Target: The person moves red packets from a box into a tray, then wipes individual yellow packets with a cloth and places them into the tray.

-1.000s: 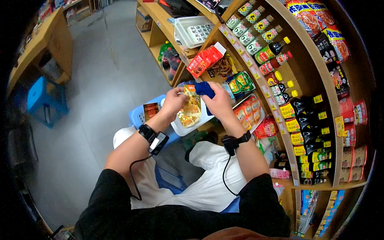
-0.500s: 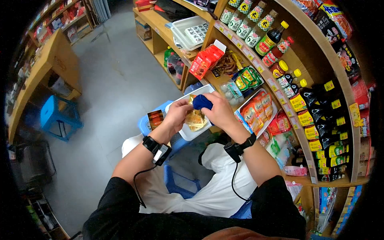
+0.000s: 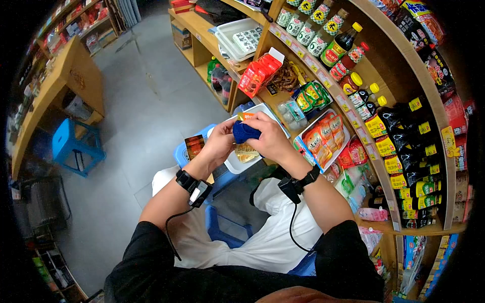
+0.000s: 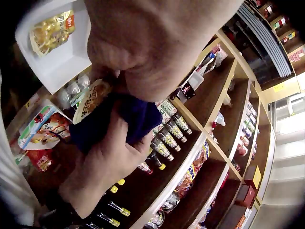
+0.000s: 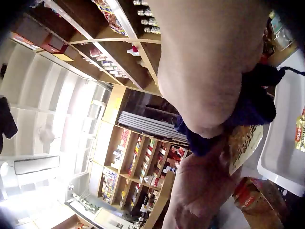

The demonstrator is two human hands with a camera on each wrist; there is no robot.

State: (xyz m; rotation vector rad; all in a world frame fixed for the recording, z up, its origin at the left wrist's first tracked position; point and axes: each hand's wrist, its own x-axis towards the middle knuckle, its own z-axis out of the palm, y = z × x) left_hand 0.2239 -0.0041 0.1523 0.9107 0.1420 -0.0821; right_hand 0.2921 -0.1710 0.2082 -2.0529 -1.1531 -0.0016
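A dark blue cloth [image 3: 246,132] is bunched in my right hand [image 3: 273,140], its fingers curled round it. My left hand [image 3: 218,145] pinches a food packet [image 5: 245,145], and the cloth lies against that packet. Both hands meet over a white tray [image 3: 233,164]. In the left wrist view the packet [image 4: 90,100] sticks out beside the cloth [image 4: 102,124], its other part covered by cloth and fingers. Another golden packet [image 4: 52,32] lies flat inside the tray [image 4: 55,76].
Beside the tray, a dark reddish packet [image 3: 194,146] lies at the left. A boxed tray of orange packs [image 3: 323,139] and bottles [image 3: 343,45] fill the right shelves. A blue stool [image 3: 76,146] stands on the floor at the left.
The cloth has shifted left and down across the held packet, from its upper right side. Both hands are closer together, and the view has turned slightly.
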